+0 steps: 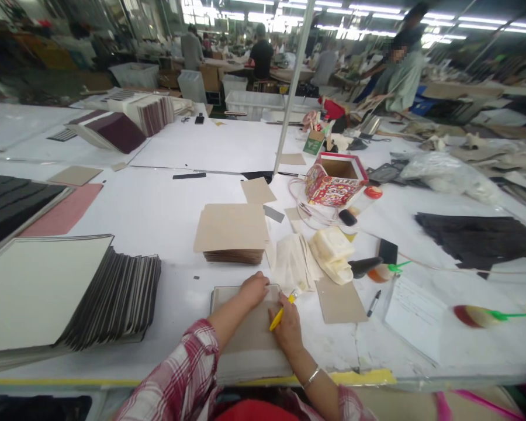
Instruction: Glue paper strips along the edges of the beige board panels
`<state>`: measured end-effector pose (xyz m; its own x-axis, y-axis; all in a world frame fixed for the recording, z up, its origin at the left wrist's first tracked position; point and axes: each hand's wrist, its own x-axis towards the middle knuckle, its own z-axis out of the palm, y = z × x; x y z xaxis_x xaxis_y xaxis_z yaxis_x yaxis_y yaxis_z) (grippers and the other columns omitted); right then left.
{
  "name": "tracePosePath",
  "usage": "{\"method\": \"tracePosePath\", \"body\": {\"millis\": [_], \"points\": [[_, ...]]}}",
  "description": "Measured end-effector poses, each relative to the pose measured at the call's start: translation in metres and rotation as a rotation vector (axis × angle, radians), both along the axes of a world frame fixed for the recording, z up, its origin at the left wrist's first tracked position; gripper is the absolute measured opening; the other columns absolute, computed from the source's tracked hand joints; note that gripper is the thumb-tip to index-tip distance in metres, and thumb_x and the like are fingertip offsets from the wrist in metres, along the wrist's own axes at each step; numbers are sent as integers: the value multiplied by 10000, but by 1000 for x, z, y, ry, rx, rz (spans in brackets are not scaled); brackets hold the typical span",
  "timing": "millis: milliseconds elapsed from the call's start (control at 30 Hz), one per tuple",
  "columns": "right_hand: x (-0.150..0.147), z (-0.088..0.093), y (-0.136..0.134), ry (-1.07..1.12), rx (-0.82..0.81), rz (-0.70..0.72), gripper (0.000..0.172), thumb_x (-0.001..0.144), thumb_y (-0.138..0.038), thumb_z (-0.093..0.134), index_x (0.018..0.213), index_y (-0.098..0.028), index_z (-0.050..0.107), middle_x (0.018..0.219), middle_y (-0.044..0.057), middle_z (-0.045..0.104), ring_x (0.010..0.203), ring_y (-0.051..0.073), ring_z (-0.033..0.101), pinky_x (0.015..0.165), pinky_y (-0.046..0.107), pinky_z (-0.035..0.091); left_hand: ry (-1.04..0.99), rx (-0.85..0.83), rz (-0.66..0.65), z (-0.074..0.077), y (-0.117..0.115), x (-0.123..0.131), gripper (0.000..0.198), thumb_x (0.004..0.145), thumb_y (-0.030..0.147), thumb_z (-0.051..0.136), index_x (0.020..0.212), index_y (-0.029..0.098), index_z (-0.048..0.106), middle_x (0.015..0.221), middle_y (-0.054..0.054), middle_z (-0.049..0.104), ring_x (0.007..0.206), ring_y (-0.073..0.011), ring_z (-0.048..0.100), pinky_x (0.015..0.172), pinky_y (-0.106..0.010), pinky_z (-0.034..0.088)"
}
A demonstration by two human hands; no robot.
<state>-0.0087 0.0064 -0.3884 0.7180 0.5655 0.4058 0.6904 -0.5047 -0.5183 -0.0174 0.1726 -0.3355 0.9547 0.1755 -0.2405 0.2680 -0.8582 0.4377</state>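
Note:
A grey-brown board (249,339) lies flat on the white table (166,204) right in front of me. My left hand (254,287) rests on its far edge with the fingers curled and pressed down on it. My right hand (287,324) lies on the board's right side, closed around a yellow tool (280,313) whose tip points toward the far right corner. Just beyond the board stands a pile of brown cardboard sheets (232,231).
A fanned pile of dark-edged boards (109,298) sits at my left. Cream cloths (331,251), a loose cardboard piece (339,301), a pen (374,303) and a colourful open box (335,181) lie to the right. Black sheets (477,237) lie farther right. People work at distant tables.

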Motion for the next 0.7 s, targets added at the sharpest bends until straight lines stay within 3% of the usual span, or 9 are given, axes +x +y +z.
{"method": "tracePosePath", "body": {"millis": [400,700], "points": [[0,-1,-3,30,17,-5,256,801,-259,485,1040,-171,456,1183,125,507,1000,246,493,825,452,431,-13,-16,23,-5,-3,3,228,847,185,366,962,204,563,967,-37,533,875,-140,524,786,-237,397],[2,-1,-3,35,-5,-4,260,805,-269,481,1040,-163,455,1191,126,507,1010,238,487,834,434,425,46,-23,14,-7,1,13,111,778,210,481,836,177,568,897,-41,538,799,-148,535,723,-246,408]]}}
